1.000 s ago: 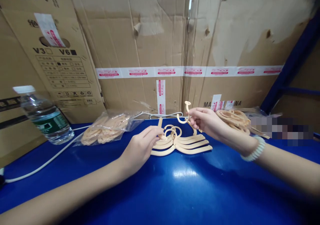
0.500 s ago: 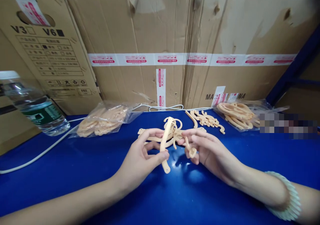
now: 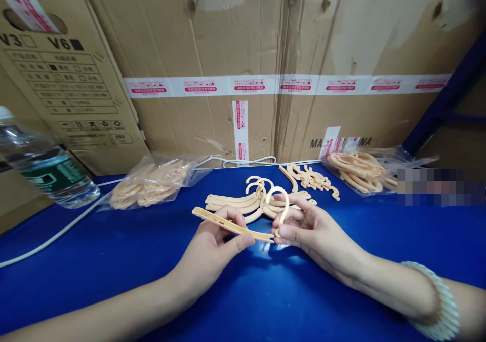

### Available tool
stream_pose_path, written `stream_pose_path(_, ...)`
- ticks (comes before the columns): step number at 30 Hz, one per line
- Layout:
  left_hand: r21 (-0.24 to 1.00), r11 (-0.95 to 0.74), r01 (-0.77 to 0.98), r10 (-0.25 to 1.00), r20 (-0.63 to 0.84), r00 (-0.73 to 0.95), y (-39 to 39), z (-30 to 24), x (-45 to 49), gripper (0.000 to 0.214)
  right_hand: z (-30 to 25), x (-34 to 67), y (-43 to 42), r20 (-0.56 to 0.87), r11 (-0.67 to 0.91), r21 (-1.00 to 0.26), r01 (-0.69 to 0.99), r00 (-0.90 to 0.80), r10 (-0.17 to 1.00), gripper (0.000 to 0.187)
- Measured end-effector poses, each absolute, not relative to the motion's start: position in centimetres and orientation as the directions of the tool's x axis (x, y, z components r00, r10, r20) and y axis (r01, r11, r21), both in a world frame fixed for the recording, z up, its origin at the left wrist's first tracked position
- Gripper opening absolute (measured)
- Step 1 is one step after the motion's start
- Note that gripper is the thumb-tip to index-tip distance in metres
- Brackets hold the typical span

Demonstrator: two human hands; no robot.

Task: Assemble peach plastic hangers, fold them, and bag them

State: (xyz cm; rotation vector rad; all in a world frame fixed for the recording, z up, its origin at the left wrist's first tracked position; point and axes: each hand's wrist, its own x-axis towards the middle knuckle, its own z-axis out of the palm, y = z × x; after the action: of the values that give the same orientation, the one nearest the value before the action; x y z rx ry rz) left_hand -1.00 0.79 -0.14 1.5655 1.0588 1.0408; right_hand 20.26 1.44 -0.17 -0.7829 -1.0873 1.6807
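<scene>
1 beige hanger arm (image 3: 224,224), slanting roughly from 10 to 4 o'clock, is pinched between thumb and fingers of the left hand (image 3: 210,248). 1 beige hook (image 3: 284,207), at the arm's 4 o'clock end, sits in the closed fingertips of the right hand (image 3: 319,235); contact between the 2 is hard to judge. From the hands: hanger stack (image 3: 233,200), 12 o'clock, on blue table (image 3: 243,301); left bagged parts (image 3: 155,180), 10; right bagged parts (image 3: 357,167), 2.
</scene>
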Motion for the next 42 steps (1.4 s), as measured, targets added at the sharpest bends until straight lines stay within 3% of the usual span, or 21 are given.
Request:
stream_pose_path(4, 0.957, -0.203, 0.208, 0.954, 0.146, 0.260, 0.72, -0.38, -1.21, 0.019, -0.39, 20.36, 1.47, -0.039, -0.160, -0.934, -0.320, -0.353, 0.935, 0.025)
stream_pose_path(7, 0.946, -0.205, 0.250, 0.961, 0.145, 0.238, 0.61, -0.41, -1.24, 0.019, -0.39, 20.36, 1.49, 0.005, -0.102, -0.941, -0.324, -0.314, 0.949, 0.020)
stream_pose_path(12, 0.948, -0.189, 0.258, 0.970, 0.140, 0.197, 0.43, -0.09, -0.98, 0.019, -0.02, 20.40, 1.48, 0.012, -0.086, -0.949, -0.303, -0.308, 0.951, 0.021)
stream_pose_path(18, 0.953, -0.189, 0.237, 0.971, 0.146, 0.187, 0.16, -0.05, -0.89, 0.021, 0.03, 20.32, 1.15, -0.005, -0.167, -0.921, -0.351, -0.417, 0.909, 0.020)
stream_pose_path(26, 0.942, -0.245, 0.232, 0.954, 0.192, 0.228, 0.05, 0.01, -1.03, 0.018, 0.08, 20.12, 1.20, -0.062, -0.234, -0.928, -0.289, -0.500, 0.864, 0.026)
stream_pose_path(42, 0.928, -0.278, 0.249, 0.935, 0.202, 0.292, -0.06, 0.11, -1.03, 0.017, -0.44, 20.04, 1.19, -0.028, -0.153, -0.961, -0.232, -0.466, 0.884, 0.029)
